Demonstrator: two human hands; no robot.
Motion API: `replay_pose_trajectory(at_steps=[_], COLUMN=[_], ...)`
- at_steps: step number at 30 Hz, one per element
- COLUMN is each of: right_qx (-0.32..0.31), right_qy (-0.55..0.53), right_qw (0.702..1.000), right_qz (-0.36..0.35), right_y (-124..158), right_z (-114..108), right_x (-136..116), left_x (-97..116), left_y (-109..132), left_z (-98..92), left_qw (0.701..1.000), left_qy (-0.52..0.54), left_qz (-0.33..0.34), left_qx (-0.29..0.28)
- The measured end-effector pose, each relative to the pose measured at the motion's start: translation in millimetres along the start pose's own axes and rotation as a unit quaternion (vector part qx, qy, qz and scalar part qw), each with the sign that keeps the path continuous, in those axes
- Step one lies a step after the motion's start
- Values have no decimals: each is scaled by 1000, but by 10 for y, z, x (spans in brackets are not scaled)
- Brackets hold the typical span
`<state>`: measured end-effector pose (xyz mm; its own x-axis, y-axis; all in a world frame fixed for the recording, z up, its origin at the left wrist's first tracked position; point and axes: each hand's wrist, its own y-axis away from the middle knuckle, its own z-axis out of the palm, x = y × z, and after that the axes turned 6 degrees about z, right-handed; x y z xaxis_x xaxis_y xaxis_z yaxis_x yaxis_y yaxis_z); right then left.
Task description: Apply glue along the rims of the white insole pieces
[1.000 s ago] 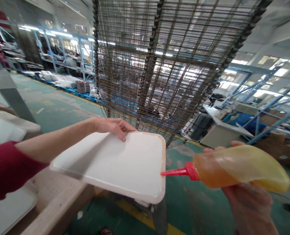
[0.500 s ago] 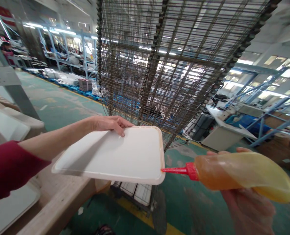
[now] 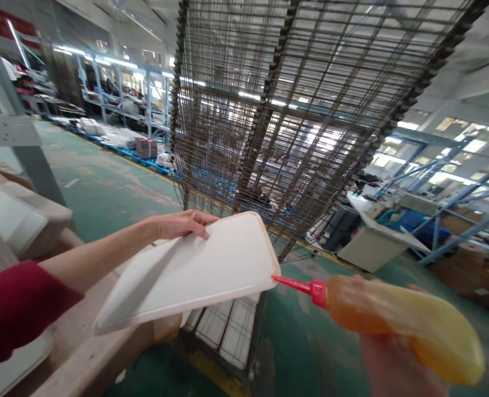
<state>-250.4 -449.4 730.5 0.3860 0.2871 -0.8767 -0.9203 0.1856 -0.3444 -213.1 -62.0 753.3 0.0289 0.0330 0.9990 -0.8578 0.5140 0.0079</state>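
A white tray (image 3: pixel 198 270) is held tilted over the edge of a wooden bench (image 3: pixel 87 353), gripped at its far edge by the left hand (image 3: pixel 178 223), whose fingers are curled over the rim. An amber squeeze bottle (image 3: pixel 397 325) is clasped in the right hand (image 3: pixel 397 358), its red nozzle touching the tray's right corner. Behind the tray stands a tall wire rack (image 3: pixel 294 110), with white trays (image 3: pixel 227 331) on its low shelf.
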Motion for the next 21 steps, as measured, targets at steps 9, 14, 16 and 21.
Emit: replay_pose_trajectory(at_steps=[9, 14, 16, 21], right_qx=[10, 49, 45, 89], right_qy=[-62, -74, -64, -71], right_qw=[996, 995, 996, 993], right_qz=[-67, -42, -34, 31], right_y=[36, 62, 76, 103], right_z=[479, 679, 742, 967], right_x=[13, 121, 160, 147], left_x=[-138, -228, -256, -255], left_y=[133, 239, 298, 492], left_z=[-26, -120, -159, -220], left_qw=[995, 991, 989, 984], left_qy=[43, 69, 78, 96], left_qz=[25, 39, 44, 48], left_qx=[84, 105, 122, 143])
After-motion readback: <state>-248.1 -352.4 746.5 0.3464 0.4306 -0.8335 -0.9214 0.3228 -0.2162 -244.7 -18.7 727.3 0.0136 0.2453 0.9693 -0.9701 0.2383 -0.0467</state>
